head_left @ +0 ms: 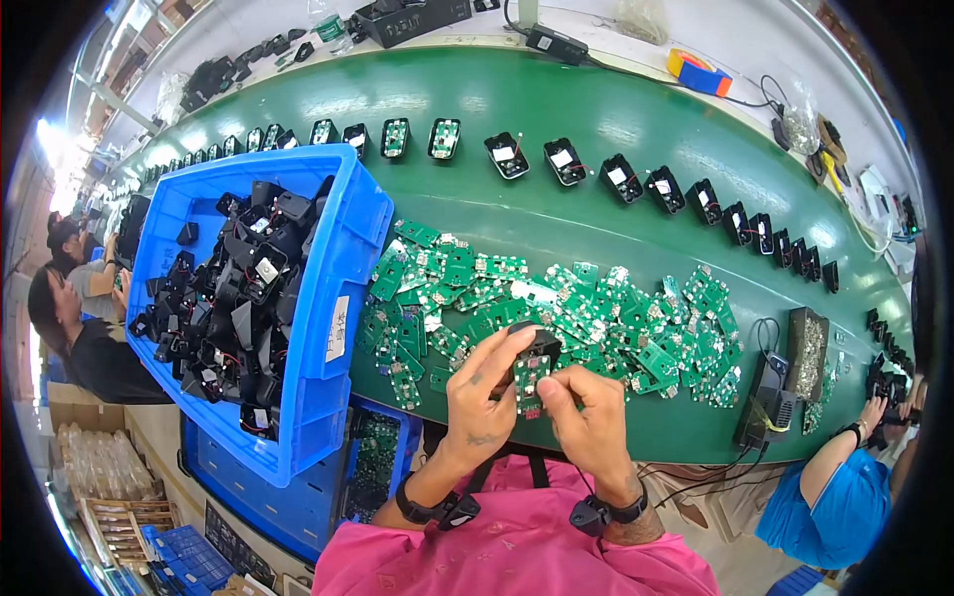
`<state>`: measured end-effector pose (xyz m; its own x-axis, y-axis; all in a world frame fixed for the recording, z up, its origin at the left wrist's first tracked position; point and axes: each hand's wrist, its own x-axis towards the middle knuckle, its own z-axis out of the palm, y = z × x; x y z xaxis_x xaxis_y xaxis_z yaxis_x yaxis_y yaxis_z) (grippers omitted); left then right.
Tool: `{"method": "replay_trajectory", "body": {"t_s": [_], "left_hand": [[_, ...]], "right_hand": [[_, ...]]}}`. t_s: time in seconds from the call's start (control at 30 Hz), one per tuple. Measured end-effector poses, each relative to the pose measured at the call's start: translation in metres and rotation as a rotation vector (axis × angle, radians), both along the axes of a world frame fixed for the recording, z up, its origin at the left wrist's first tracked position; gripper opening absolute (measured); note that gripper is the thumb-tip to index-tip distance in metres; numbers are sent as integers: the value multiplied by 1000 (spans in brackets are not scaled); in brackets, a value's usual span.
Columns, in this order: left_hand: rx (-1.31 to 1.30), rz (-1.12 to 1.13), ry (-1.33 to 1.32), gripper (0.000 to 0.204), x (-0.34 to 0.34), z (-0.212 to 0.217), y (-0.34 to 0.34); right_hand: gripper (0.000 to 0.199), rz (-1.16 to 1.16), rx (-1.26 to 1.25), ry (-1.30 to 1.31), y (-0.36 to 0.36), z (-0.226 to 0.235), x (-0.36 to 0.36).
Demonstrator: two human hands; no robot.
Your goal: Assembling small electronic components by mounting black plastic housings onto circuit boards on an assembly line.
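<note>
Close to my body, above the table's near edge, my left hand (485,392) is closed round a small black plastic housing (543,345). A green circuit board (530,383) lies along the housing, and its lower end sticks out toward me. My right hand (593,417) presses its thumb against the board's right side, with the fingers curled; part of their grip is hidden. Just beyond both hands spreads a loose heap of green circuit boards (586,314). I cannot tell how deep the board sits in the housing.
A blue bin (348,238) full of black housings stands left. Across the green table (467,79) runs a row of open housings (507,156), some with boards inside. At right are a black power adapter (765,400) with cables and a co-worker's arm (833,465). Other people sit left.
</note>
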<state>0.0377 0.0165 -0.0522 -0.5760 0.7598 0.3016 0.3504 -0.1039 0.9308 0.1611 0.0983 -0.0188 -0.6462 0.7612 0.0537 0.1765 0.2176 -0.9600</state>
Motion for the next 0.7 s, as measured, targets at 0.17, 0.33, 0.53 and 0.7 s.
{"method": "replay_trajectory", "body": {"t_s": [0.17,0.33,0.53,0.7], "left_hand": [[-93,-44,-38,52,-1,11,-1],[-11,-236,-452,50,-4,8,-1],[-144,-217,-474,43,-6,8,-2],[-175,-219,-576,39,-5,15,5]], "right_hand": [[17,-88,42,-5,5,-4,-2],[20,-140,101,-51,10,-9,-2],[21,-114,257,-109,9,-11,-4],[22,-84,51,-118,10,-5,-6]]}}
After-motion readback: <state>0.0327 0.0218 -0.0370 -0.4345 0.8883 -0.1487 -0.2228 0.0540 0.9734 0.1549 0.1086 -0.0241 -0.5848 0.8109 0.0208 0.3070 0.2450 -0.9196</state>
